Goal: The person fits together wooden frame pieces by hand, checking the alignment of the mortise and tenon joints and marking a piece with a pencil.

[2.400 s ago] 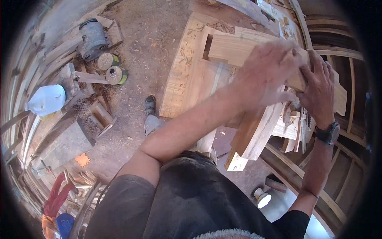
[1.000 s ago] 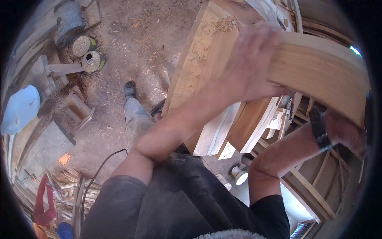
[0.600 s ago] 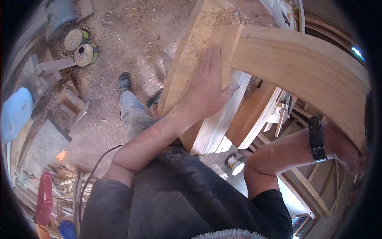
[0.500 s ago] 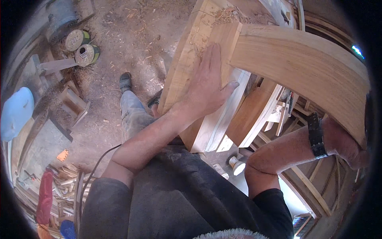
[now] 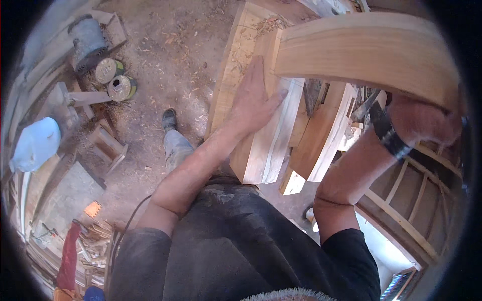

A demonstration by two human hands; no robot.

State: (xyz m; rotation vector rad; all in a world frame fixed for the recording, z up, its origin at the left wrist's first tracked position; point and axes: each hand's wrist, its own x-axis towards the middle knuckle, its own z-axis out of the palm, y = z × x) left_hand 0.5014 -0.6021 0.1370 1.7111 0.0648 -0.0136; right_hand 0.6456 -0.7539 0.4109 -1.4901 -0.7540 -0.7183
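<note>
My left hand (image 5: 252, 104) lies flat with its thumb spread, pressed on a thick pale wooden beam (image 5: 242, 159). A short wooden block face (image 5: 266, 48) meets its fingertips. From that block a wide, slightly curved wooden board (image 5: 361, 49) runs across to the far right. My right hand (image 5: 424, 120) is at the board's right end, under its lower edge, with a dark strap on the wrist. It appears to grip the board there; its fingertips are hidden by the board and the dark rim. Shavings (image 5: 271, 25) lie on the beam's far end.
Another timber (image 5: 321, 135) lies parallel to the right of the beam. On the left stand round tins (image 5: 122, 88), a pale plastic jug (image 5: 35, 144) and a small wooden frame (image 5: 107, 143). Shavings litter the floor; scrap strips (image 5: 95, 246) pile at lower left.
The view has shifted, so the beam and board appear farther left and up. My left hand stays flat on the beam, its fingers closer together. My right hand remains at the board's end.
</note>
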